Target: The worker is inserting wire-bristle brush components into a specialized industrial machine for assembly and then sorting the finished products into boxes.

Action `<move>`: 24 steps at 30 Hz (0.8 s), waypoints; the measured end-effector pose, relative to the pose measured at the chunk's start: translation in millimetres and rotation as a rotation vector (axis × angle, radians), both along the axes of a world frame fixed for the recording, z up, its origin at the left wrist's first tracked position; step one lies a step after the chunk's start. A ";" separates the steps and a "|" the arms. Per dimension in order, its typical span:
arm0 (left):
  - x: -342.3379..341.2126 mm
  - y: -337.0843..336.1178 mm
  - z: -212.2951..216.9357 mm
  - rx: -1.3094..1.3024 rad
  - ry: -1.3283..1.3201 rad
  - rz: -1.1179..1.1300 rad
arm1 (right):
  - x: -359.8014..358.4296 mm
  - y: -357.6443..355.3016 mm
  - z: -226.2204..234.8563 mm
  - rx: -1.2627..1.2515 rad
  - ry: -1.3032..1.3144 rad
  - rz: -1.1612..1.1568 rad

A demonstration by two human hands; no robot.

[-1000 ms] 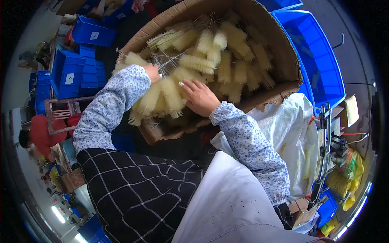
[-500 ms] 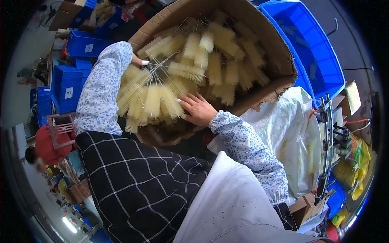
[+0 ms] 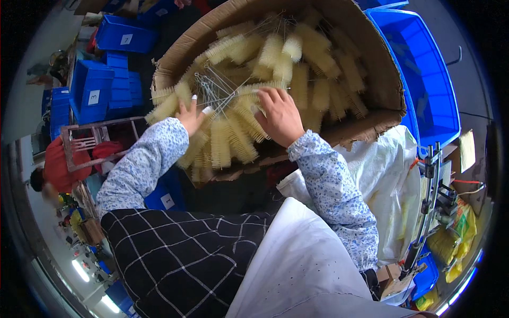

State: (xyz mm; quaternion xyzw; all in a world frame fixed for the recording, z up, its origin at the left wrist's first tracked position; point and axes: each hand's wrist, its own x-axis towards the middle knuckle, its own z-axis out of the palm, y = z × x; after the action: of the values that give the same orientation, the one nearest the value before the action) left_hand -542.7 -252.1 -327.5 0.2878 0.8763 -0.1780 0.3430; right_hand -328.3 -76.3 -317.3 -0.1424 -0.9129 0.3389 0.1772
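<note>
A big brown cardboard box (image 3: 389,103) holds a heap of cream-bristled bottle brushes (image 3: 299,90) with twisted wire handles. Toward its left part, several brushes lie fanned out, their wire handles (image 3: 212,90) gathered at one spot. My left hand (image 3: 191,117) lies over the brushes beside these handles, fingers apart, with white covers on two fingertips. Over the brushes just right of the handles is my right hand (image 3: 281,116), its fingers extended and resting on bristles, the thumb spread away. Neither hand visibly grips a brush. Some bristles are hidden under both hands.
A large blue bin (image 3: 424,79) stands right of the box. A white woven sack (image 3: 371,185) and a metal stand (image 3: 427,196) are nearer on the right. Blue crates (image 3: 93,90) and a wooden stool (image 3: 98,143) stand at left, near a person in red (image 3: 61,164).
My left hand has come back from the handles' far side to their near left. My right hand has moved forward and right onto the brushes. The view has shifted slightly.
</note>
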 end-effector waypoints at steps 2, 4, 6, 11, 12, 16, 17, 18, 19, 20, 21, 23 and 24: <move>13.3 -8.0 -4.4 0.108 0.117 -0.051 | -7.7 -0.3 -14.5 0.147 0.015 -0.072; 24.9 -13.6 -5.0 0.103 0.114 -0.033 | -13.5 -1.6 -22.7 0.180 -0.055 -0.027; 32.2 -20.0 -9.2 0.116 0.099 -0.067 | -18.5 -3.9 -27.2 0.352 -0.053 -0.006; 4.9 -36.3 -27.9 0.641 0.011 0.091 | -21.4 -7.7 -12.7 0.094 -0.456 0.035; -11.9 -41.8 -34.3 0.640 0.004 0.089 | -20.3 -7.0 -11.7 -0.030 -0.602 0.048; -45.7 -37.5 -17.6 0.762 -0.218 0.056 | -14.0 -29.1 -14.8 0.028 -0.459 0.028; -52.5 -29.6 -5.1 0.538 -0.401 0.100 | -13.6 -30.6 -12.6 0.011 -0.434 0.069; -57.8 -20.0 11.8 0.308 -0.577 0.141 | -11.6 -33.5 -15.7 0.006 -0.431 0.074; -52.9 1.9 29.2 0.087 -0.307 -0.115 | -9.9 -36.7 -25.0 -0.043 -0.417 0.076; -41.4 19.2 44.9 0.085 -0.307 -0.119 | -7.6 -40.2 -34.1 -0.093 -0.401 0.076; -27.9 32.4 58.5 0.020 -0.040 -0.433 | -5.4 -42.4 -38.7 -0.142 -0.383 0.083; -29.9 28.7 52.9 0.120 0.397 -1.023 | -0.9 -43.3 -42.6 -0.132 -0.364 0.080; -34.7 33.0 52.7 0.115 0.402 -1.022 | 0.1 -43.3 -43.4 -0.121 -0.344 0.076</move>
State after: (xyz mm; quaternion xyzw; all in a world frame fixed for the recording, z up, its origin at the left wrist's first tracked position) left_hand -577.4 -219.0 -274.8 0.6553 0.6815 -0.3250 0.0226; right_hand -328.1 -119.5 -360.7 -0.1740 -0.9125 0.3702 -0.0035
